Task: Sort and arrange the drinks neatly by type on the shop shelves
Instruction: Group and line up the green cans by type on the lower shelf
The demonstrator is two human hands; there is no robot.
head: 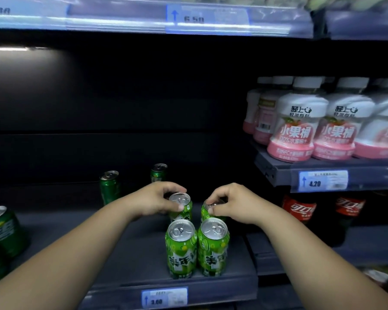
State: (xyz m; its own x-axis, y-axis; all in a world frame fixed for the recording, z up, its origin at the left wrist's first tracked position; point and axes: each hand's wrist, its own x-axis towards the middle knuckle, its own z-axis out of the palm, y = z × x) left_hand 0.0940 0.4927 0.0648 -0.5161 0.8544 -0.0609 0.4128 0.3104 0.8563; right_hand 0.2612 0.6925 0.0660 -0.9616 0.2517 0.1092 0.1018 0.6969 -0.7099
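Note:
Several light green cans stand in two rows on the dark shelf (143,260). My left hand (157,201) grips the top of the back left can (182,209). My right hand (229,203) pinches the rim of the back right can (207,211), which it mostly hides. Two more light green cans stand in front, the left one (181,248) and the right one (213,246), touching each other near the shelf edge. Both held cans stand upright on the shelf.
Dark green cans stand at the back (109,186) (159,172) and at the left edge (2,231). Pink and white bottles (298,121) fill the higher shelf on the right. Cola bottles (299,209) stand below them. A price tag (164,298) marks the shelf front.

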